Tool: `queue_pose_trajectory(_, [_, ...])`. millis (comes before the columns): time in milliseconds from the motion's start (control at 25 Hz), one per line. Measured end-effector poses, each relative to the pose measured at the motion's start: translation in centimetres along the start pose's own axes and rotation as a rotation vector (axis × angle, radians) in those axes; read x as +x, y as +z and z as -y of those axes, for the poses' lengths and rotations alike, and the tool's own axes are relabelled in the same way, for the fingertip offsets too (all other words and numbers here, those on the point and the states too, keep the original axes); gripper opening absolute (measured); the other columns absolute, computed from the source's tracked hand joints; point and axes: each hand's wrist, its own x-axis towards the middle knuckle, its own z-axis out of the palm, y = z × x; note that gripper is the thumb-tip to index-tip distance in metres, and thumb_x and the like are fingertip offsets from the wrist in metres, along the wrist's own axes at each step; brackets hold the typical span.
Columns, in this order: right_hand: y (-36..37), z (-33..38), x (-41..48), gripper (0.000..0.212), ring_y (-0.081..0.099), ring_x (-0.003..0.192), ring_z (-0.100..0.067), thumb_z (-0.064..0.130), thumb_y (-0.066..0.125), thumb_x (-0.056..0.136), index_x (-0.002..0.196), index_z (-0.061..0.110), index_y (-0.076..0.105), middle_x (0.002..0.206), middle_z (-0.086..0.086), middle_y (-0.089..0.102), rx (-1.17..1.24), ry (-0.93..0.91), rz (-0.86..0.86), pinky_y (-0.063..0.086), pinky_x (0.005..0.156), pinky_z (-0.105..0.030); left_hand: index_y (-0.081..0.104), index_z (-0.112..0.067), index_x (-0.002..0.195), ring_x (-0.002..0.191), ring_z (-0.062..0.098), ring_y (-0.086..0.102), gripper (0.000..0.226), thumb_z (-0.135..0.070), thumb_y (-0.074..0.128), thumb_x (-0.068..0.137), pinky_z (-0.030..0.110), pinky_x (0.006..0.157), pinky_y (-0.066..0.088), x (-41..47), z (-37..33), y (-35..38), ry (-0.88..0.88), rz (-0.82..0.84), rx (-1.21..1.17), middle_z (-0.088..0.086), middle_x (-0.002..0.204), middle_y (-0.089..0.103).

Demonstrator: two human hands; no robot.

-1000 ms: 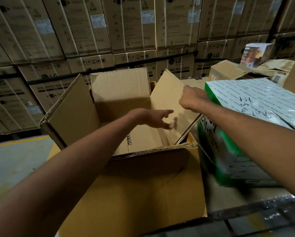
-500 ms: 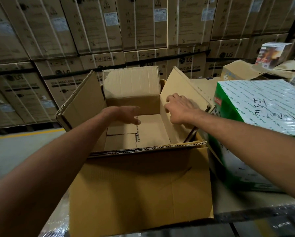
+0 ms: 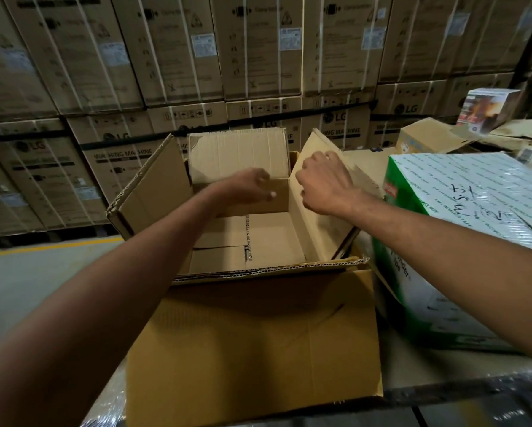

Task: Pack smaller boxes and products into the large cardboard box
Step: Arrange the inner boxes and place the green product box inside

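The large cardboard box (image 3: 252,334) stands open in front of me, its flaps up and its front flap hanging down. Only its bare cardboard floor shows inside. My left hand (image 3: 249,186) hovers over the box's far inner wall with fingers loosely bent and nothing in it. My right hand (image 3: 323,180) lies on the box's right flap (image 3: 314,229), fingers curled over its upper edge. A green-and-white plastic-wrapped box (image 3: 462,272) with handwriting on top touches the large box's right side. Further back right sit a small brown box (image 3: 425,138) and a printed product box (image 3: 486,106).
A wall of stacked, strapped washing-machine cartons (image 3: 258,57) fills the background. Grey floor with a yellow line (image 3: 43,248) lies to the left. The boxes stand on a plastic-wrapped surface whose front edge (image 3: 443,392) runs along the bottom right.
My left hand has lifted from inside the box toward the far wall. My right hand has slid up the right flap to its top edge.
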Motion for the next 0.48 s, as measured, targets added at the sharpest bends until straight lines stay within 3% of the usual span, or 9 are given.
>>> queue_pose_trajectory(120, [-1.9,-2.7,-0.7,0.024,0.052,0.12,-0.027,0.031,0.068,0.088,0.109,0.02,0.074,0.118,-0.007,0.066,0.084,0.164,-0.169,0.038,0.106,-0.048,0.048,-0.015,0.148,0.13,0.025,0.054,0.054,-0.023,0.066,0.099,0.03,0.094,0.046,0.4,-5.2,1.4,0.072,-0.156,-0.166,0.01,0.148,0.052])
queue_pose_trajectory(280, [-3.4,-7.6,-3.8,0.022,0.053,0.118,-0.026,0.033,0.069,0.09,0.107,0.021,0.073,0.118,-0.004,0.068,0.269,0.373,-0.297,0.039,0.101,-0.045,0.056,-0.017,0.141,0.129,0.018,0.054,0.045,-0.022,0.067,0.097,0.031,0.099,0.049,0.4,-12.5,4.2,0.21,-0.314,-0.283,0.002,0.143,0.058])
queue_pose_trajectory(480, [-2.6,-14.9,-10.1,0.013,0.056,0.109,-0.029,0.032,0.061,0.093,0.094,0.022,0.07,0.107,-0.004,0.07,0.361,0.629,-0.436,0.041,0.09,-0.043,0.06,-0.015,0.137,0.12,0.02,0.06,0.044,-0.021,0.07,0.094,0.04,0.101,0.053,1.2,-20.1,9.6,0.274,-0.266,-0.414,0.005,0.135,0.062])
